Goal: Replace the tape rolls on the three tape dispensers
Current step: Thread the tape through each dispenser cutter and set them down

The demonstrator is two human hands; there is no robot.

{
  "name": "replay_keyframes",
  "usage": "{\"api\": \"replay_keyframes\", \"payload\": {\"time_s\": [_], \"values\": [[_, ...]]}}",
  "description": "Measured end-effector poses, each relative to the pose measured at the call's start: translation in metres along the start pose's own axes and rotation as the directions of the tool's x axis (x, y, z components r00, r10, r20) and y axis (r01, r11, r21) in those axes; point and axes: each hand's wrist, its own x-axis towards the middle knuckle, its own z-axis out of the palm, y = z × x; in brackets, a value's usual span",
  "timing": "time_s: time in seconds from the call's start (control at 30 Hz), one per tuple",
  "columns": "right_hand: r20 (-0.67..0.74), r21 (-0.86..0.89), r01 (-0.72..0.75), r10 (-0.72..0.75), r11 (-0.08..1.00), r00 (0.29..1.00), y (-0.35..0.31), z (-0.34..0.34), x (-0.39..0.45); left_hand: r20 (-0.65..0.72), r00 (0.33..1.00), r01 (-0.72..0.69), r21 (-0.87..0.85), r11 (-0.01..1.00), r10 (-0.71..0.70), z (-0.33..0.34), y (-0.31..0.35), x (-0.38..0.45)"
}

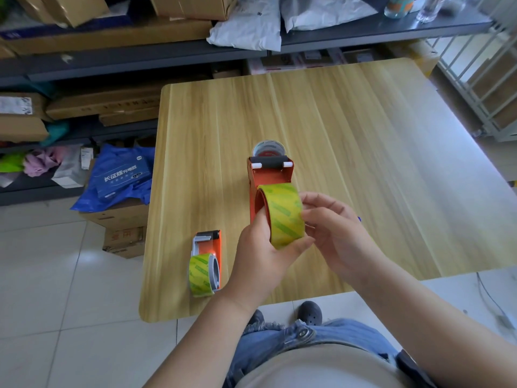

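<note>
Cluttered shelves [112,60] back a wooden desk [363,141]. Left hand [263,259] grips an orange dispenser [270,175] carrying a yellow-green tape roll [285,214]; right hand [335,233] fingers apparently pinch the roll's edge. Left of them lies a second loaded dispenser [207,261].

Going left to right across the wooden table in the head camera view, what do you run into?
Small dispenser with green tape → left hand → green tape roll on the orange dispenser → right hand, on the wooden table.
</note>
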Motion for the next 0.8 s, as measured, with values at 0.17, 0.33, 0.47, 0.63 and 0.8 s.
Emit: {"api": "replay_keyframes", "payload": {"time_s": [0.17,0.33,0.47,0.63,0.8], "values": [[0.113,0.065,0.02,-0.028,0.998,0.993,0.005,-0.005,-0.007,-0.026,1.0,-0.013,0.05,0.999,0.015,0.001,0.008,0.003],[0.008,0.048,0.023,-0.023,0.999,1.0,0.003,-0.001,-0.005,0.077,0.996,0.044,0.018,0.999,-0.045,-0.004,0.01,0.008],[-0.146,0.015,-0.006,0.008,1.0,0.989,0.0,0.003,-0.002,0.206,0.975,0.086,0.005,0.996,-0.086,-0.005,0.007,0.006],[-0.31,-0.071,-0.109,0.082,0.992,0.947,-0.003,0.007,0.009,0.256,0.962,0.09,0.034,0.995,-0.096,-0.005,0.008,0.005],[-0.313,-0.031,-0.245,0.223,0.969,0.923,-0.007,0.005,0.018,0.286,0.952,0.094,0.072,0.993,-0.111,-0.005,0.006,0.003]]}}
